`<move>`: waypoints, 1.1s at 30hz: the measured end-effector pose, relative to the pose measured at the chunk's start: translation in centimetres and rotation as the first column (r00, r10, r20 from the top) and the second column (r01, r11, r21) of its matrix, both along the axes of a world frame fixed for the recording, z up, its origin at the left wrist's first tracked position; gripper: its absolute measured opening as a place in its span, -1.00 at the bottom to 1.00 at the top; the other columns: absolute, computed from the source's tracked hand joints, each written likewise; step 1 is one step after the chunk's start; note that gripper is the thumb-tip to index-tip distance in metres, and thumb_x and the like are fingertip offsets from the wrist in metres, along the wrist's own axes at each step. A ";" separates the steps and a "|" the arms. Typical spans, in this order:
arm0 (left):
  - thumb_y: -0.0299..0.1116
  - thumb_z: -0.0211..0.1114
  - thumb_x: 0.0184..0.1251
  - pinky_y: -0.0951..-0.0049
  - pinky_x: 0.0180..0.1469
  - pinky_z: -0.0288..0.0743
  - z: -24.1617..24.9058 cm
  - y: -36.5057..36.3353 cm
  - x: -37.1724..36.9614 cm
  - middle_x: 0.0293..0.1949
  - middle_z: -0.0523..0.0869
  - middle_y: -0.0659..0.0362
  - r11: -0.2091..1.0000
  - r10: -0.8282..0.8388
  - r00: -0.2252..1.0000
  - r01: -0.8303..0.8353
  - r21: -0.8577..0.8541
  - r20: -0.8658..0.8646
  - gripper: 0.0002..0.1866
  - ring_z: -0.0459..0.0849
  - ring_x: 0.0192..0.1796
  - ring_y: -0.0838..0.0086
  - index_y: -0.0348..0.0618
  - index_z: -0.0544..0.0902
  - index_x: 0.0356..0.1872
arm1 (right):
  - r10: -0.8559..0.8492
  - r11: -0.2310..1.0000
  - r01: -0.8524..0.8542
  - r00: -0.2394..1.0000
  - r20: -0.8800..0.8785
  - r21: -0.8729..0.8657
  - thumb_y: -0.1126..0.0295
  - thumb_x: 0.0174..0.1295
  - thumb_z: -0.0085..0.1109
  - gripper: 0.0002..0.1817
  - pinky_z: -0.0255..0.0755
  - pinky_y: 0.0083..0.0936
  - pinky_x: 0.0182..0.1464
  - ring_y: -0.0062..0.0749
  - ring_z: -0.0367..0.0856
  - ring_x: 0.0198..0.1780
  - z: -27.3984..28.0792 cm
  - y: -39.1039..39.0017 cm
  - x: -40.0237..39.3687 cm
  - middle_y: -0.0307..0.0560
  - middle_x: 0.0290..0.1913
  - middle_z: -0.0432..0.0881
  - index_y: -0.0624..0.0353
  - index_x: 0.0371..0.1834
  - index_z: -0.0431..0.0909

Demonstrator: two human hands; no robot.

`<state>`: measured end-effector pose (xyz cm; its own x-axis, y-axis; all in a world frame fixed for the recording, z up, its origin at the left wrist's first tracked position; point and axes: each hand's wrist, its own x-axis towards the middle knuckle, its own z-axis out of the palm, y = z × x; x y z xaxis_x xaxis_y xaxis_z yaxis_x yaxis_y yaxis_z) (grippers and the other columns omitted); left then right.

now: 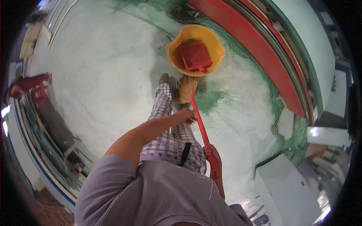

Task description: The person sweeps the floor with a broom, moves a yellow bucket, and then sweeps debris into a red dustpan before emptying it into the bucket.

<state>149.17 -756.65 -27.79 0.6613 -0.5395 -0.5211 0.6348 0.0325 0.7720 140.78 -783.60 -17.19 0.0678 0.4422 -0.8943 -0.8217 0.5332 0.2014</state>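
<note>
- While the left hand (pixel 187 114) closes low around the red handle of the broom (pixel 199 120), just above the straw head, the right hand (pixel 213 156) wraps the same handle higher up, near the waist; both fists look fully shut on the stick, a two-point hold that seems suited to steering the bristles.
- The broom slants away from the body, its tan straw head (pixel 186 89) resting on the pale concrete floor (pixel 105 67) just in front of the person's feet and touching the near edge of a yellow basin (pixel 177 52).
- The basin sits on the floor beside a curved red rail (pixel 264 49), and a red dustpan (pixel 195 55) lies inside it, which reads as a way of keeping the cleaning gear together near the sweeping spot.
- A patch of green grit (pixel 211 98) lies on the floor right beside the bristles.
- The broom itself shows a slim, glossy red shaft and a short, flared bundle of dry straw, bound tight where it meets the handle.
- Far off at the left edge, another person in red (pixel 30 84) stands well apart from the sweeping.
</note>
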 end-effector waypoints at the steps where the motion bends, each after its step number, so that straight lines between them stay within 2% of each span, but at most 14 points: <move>1: -0.19 -0.04 0.10 0.38 -0.54 0.43 -0.3 0.9 3.3 -0.45 0.60 0.10 0.920 0.391 0.581 -0.270 0.285 -0.713 -0.71 0.49 -0.58 0.43 -0.21 0.52 -0.40 | -0.035 0.999 0.035 0.999 -0.019 0.018 0.34 0.11 -0.07 -0.85 0.19 -0.81 -0.67 -0.71 0.26 -0.64 0.8 0.3 -0.8 -0.30 -0.63 0.29 0.18 -0.39 0.28; 4: -0.20 -0.01 0.02 0.34 -0.48 0.45 -4.0 8.9 7.4 -0.50 0.59 0.04 0.754 0.565 0.693 -0.212 0.622 -0.449 -0.70 0.57 -0.48 0.33 -0.27 0.50 -0.47 | 0.179 0.940 -0.111 0.965 0.190 -0.322 0.33 0.08 -0.03 -0.82 0.19 -0.80 -0.66 -0.68 0.26 -0.65 9.9 5.5 0.4 -0.31 -0.63 0.29 0.17 -0.31 0.29; 6: -0.17 0.02 -0.01 0.31 -0.38 0.44 -4.9 12.9 9.3 -0.50 0.58 -0.01 0.621 0.250 0.939 0.033 0.783 -0.238 -0.65 0.58 -0.43 0.22 -0.33 0.49 -0.48 | 0.122 0.919 -0.077 0.988 0.092 -0.387 0.28 0.06 -0.02 -0.76 0.09 -0.69 -0.70 -0.72 0.15 -0.70 13.3 8.0 0.2 -0.37 -0.71 0.16 0.16 -0.26 0.29; 10: -0.15 0.02 -0.03 0.26 -0.28 0.41 -13.4 19.3 14.0 -0.47 0.58 -0.04 0.593 0.273 0.938 0.011 0.805 -0.213 -0.62 0.56 -0.35 0.17 -0.35 0.49 -0.43 | 0.200 0.857 -0.182 0.980 -0.016 -0.483 0.32 0.00 -0.02 -0.69 0.12 -0.68 -0.67 -0.71 0.19 -0.68 16.8 11.1 -2.6 -0.35 -0.70 0.19 0.17 -0.18 0.26; 13: -0.11 0.00 -0.01 0.24 -0.19 0.37 -16.1 21.9 19.1 -0.42 0.57 -0.07 0.503 0.098 0.978 0.109 0.858 -0.182 -0.60 0.54 -0.26 0.16 -0.34 0.49 -0.43 | 0.254 0.798 -0.259 0.963 -0.085 -0.544 0.42 -0.01 -0.05 -0.65 0.13 -0.69 -0.72 -0.69 0.20 -0.71 17.1 14.5 -4.6 -0.33 -0.67 0.20 0.15 -0.12 0.18; 14: -0.08 -0.01 0.00 0.24 -0.16 0.36 -18.2 22.9 20.6 -0.38 0.56 -0.09 0.424 -0.161 0.986 0.114 0.899 -0.049 -0.57 0.53 -0.23 0.15 -0.34 0.48 -0.39 | 0.309 0.750 -0.312 0.945 -0.109 -0.583 0.50 0.00 -0.08 -0.63 0.13 -0.71 -0.78 -0.69 0.20 -0.74 16.9 15.6 -4.6 -0.31 -0.65 0.21 0.13 -0.08 0.11; 15: -0.05 -0.02 0.01 0.24 -0.12 0.34 -19.7 23.5 22.0 -0.34 0.55 -0.11 0.349 -0.417 0.906 0.092 0.933 0.067 -0.55 0.51 -0.19 0.14 -0.33 0.48 -0.36 | 0.359 0.698 -0.413 0.909 -0.213 -0.585 0.52 -0.01 -0.12 -0.63 0.13 -0.70 -0.79 -0.68 0.19 -0.76 17.5 17.2 -2.5 -0.30 -0.65 0.21 0.15 -0.08 0.12; 18: 0.00 -0.05 0.03 0.25 -0.09 0.33 -19.2 20.2 27.6 -0.29 0.53 -0.13 0.307 -0.334 0.931 -0.039 0.951 0.146 -0.50 0.50 -0.16 0.14 -0.32 0.45 -0.27 | 0.172 0.686 -0.276 0.961 -0.219 -0.673 0.38 -0.10 0.00 -0.64 0.15 -0.66 -0.72 -0.61 0.24 -0.72 16.6 19.6 -2.3 -0.27 -0.69 0.25 0.16 -0.18 0.21; 21: 0.03 -0.07 0.05 0.25 -0.08 0.33 -15.4 14.7 31.5 -0.28 0.52 -0.15 0.284 -0.410 0.912 0.147 0.947 -0.018 -0.45 0.49 -0.14 0.15 -0.35 0.41 -0.21 | 0.125 0.656 -0.242 0.969 -0.213 -0.715 0.40 -0.05 -0.03 -0.60 0.20 -0.66 -0.74 -0.61 0.25 -0.74 13.7 21.0 -4.7 -0.27 -0.67 0.26 0.20 -0.10 0.15; 24: -0.12 0.04 0.06 0.33 -0.17 0.41 -28.9 13.5 30.6 -0.15 0.45 -0.07 0.299 -0.709 0.660 -0.038 0.954 0.248 -0.52 0.49 -0.19 0.10 -0.21 0.31 -0.03 | 0.065 0.656 -0.169 0.984 -0.169 -0.736 0.42 0.00 -0.05 -0.56 0.24 -0.65 -0.74 -0.60 0.27 -0.74 10.1 22.1 -5.8 -0.26 -0.66 0.26 0.24 -0.03 0.10; 25: -0.01 -0.02 0.10 0.34 -0.26 0.46 -14.4 8.2 32.7 -0.12 0.42 -0.06 0.654 -0.010 0.995 0.080 0.752 -0.097 -0.45 0.53 -0.24 0.16 -0.21 0.25 0.01 | 0.037 0.654 -0.129 0.990 -0.139 -0.745 0.41 0.01 -0.05 -0.56 0.26 -0.64 -0.73 -0.59 0.28 -0.74 8.8 22.4 -6.2 -0.25 -0.66 0.27 0.26 -0.03 0.10; 28: -0.01 -0.05 0.12 0.35 -0.31 0.49 -20.2 5.9 32.3 -0.04 0.36 -0.04 0.739 -0.043 0.951 0.237 0.631 -0.307 -0.42 0.53 -0.22 0.15 -0.18 0.18 0.07 | -0.060 0.690 -0.084 0.983 -0.173 -0.719 0.39 0.01 -0.04 -0.57 0.27 -0.64 -0.73 -0.59 0.29 -0.73 3.0 23.1 -8.5 -0.24 -0.65 0.27 0.25 -0.04 0.10; 29: 0.02 -0.09 0.14 0.24 -0.26 0.48 -21.2 4.3 31.8 0.05 0.26 -0.06 0.791 0.232 0.886 0.070 0.608 -0.403 -0.41 0.51 -0.21 0.05 -0.14 0.12 0.11 | -0.132 0.720 -0.027 0.976 -0.175 -0.694 0.38 0.02 -0.04 -0.58 0.28 -0.64 -0.74 -0.58 0.30 -0.72 0.9 23.4 -9.5 -0.22 -0.63 0.28 0.24 -0.05 0.10; 33: 0.10 -0.10 0.11 0.24 -0.28 0.47 -25.9 0.4 30.0 -0.09 0.36 -0.06 0.815 0.368 0.826 -0.066 0.576 -0.427 -0.38 0.52 -0.25 0.08 -0.21 0.20 0.04 | -0.264 0.780 0.051 0.930 -0.254 -0.624 0.36 0.04 -0.03 -0.61 0.29 -0.62 -0.74 -0.54 0.32 -0.72 -6.5 26.5 -12.0 -0.20 -0.63 0.29 0.18 -0.09 0.10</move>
